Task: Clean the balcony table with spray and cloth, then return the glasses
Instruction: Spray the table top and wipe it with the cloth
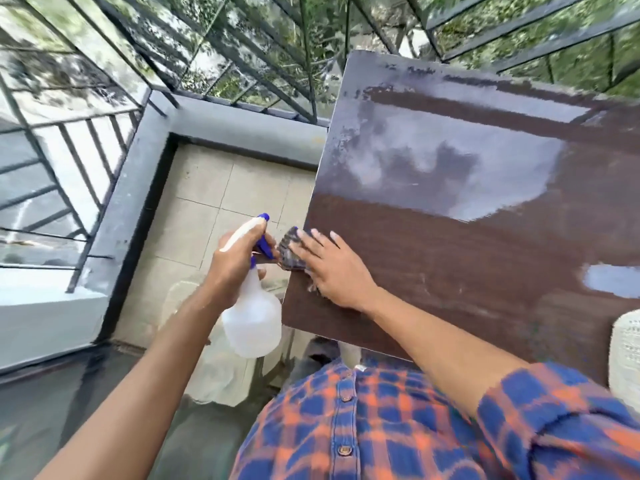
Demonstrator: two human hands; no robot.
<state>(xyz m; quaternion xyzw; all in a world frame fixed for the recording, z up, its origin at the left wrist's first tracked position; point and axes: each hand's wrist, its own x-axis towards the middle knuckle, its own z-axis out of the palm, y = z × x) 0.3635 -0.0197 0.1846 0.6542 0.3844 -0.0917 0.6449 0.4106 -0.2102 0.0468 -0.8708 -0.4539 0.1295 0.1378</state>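
Observation:
A dark brown balcony table (467,258) fills the right side, its far half shiny with wet patches. My right hand (332,268) lies flat with straight fingers on a grey cloth (289,249) at the table's near left edge. Part of the cloth sticks out past the edge. My left hand (235,261) grips a white spray bottle (252,317) with a blue trigger, held just left of the table over the floor. No glasses are in view.
A grey parapet (242,123) with a black metal railing (86,140) runs along the left and far sides. Beige floor tiles (207,202) lie left of the table. A white textured object (627,355) sits at the right edge of the frame.

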